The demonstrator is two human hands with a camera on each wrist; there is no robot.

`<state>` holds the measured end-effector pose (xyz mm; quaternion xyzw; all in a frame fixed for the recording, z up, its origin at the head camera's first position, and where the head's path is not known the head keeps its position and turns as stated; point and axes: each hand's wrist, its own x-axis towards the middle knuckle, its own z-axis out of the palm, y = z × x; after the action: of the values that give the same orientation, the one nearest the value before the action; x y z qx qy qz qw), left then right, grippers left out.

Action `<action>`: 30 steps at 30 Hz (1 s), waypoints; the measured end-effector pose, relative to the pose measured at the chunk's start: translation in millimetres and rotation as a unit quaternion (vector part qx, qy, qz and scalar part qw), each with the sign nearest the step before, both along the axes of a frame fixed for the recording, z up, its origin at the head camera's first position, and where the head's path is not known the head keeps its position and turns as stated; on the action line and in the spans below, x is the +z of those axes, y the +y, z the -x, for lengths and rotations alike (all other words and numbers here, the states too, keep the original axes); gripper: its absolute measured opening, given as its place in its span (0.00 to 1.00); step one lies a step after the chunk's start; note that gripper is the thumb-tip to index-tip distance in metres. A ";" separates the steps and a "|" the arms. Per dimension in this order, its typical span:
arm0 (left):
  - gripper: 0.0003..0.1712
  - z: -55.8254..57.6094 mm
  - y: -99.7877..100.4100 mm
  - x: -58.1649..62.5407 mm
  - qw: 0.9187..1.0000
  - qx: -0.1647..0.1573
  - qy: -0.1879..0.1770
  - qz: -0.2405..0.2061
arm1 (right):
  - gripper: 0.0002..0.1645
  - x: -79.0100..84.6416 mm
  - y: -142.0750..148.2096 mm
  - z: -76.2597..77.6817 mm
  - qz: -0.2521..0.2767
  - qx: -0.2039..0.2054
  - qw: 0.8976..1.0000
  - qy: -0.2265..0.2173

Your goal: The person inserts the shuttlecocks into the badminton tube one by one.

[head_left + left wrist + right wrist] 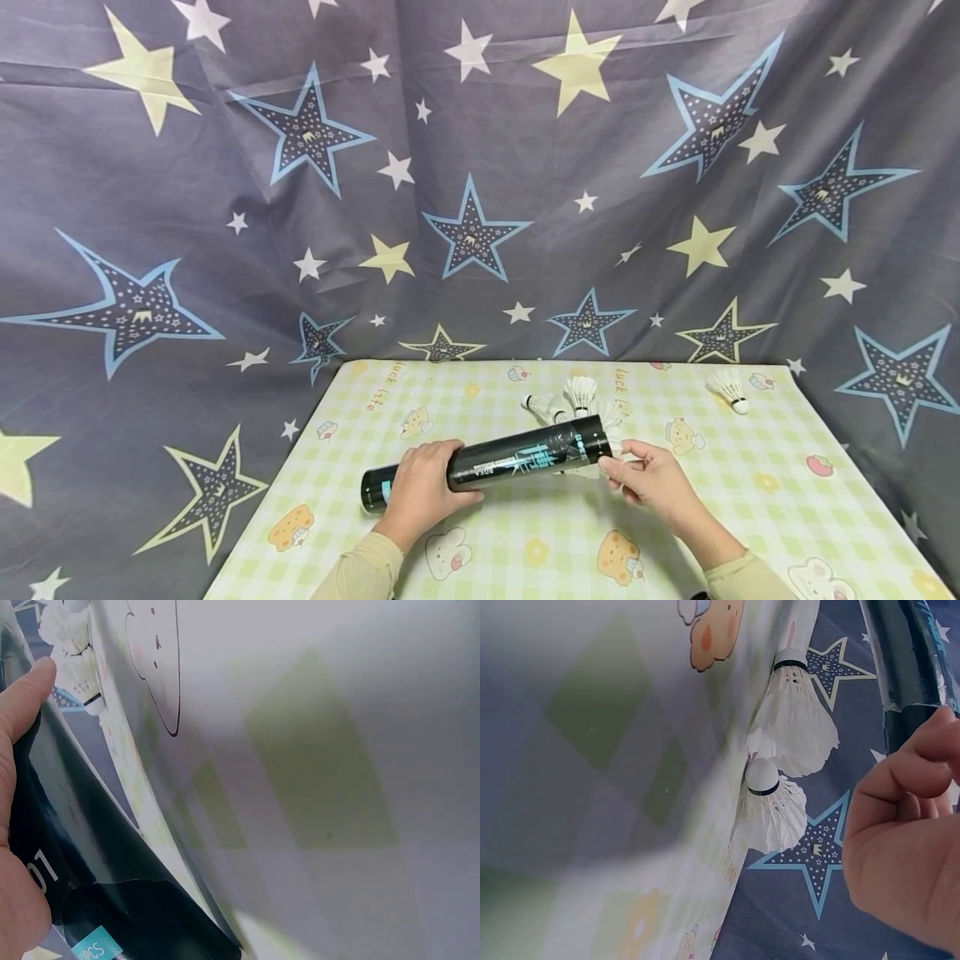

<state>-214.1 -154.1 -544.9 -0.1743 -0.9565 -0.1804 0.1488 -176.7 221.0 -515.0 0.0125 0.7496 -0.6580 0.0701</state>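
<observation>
A black shuttlecock tube (pixel 517 457) with blue and white print lies slanted across the middle of the head view, its right end higher. My left hand (pixel 426 483) grips it around its left part, thumb along the near side. At the tube's right end my right hand (pixel 652 482) has curled fingers and pinches a shuttlecock (pixel 616 447), of which only a little white shows at the mouth. Behind the tube stand several white feather shuttlecocks (pixel 581 395), partly hidden by it. The right wrist view shows two shuttlecocks (pixel 795 720) beside the curled fingers.
A single shuttlecock (pixel 728 392) lies apart at the table's back right. The table (pixel 525 550) wears a green checked cloth with cartoon prints. A grey curtain with stars (pixel 480 150) hangs behind and at both sides. A small dark thing (pixel 700 596) shows at the bottom edge.
</observation>
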 end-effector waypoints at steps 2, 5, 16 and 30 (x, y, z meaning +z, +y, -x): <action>0.48 0.1 0.0 0.3 1.000 -0.001 0.001 -0.002 | 0.20 0.8 0.3 -0.4 -0.003 0.007 1.000 -0.002; 0.49 0.6 0.0 0.1 1.000 -0.005 0.002 -0.005 | 0.20 0.7 1.0 -0.5 -0.008 0.038 0.999 0.003; 0.49 -0.7 2.6 -0.5 1.000 -0.019 0.002 -0.005 | 0.26 -1.5 -4.9 -1.5 -0.003 0.136 0.991 0.010; 0.49 -0.4 0.5 -0.6 1.000 -0.014 0.009 0.005 | 0.25 1.6 5.8 -0.8 -0.021 0.102 0.995 0.003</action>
<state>-213.7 -153.6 -545.5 -0.1898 -0.9536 -0.1762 0.1539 -175.9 226.8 -513.4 -0.0643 0.7607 -0.6318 0.1341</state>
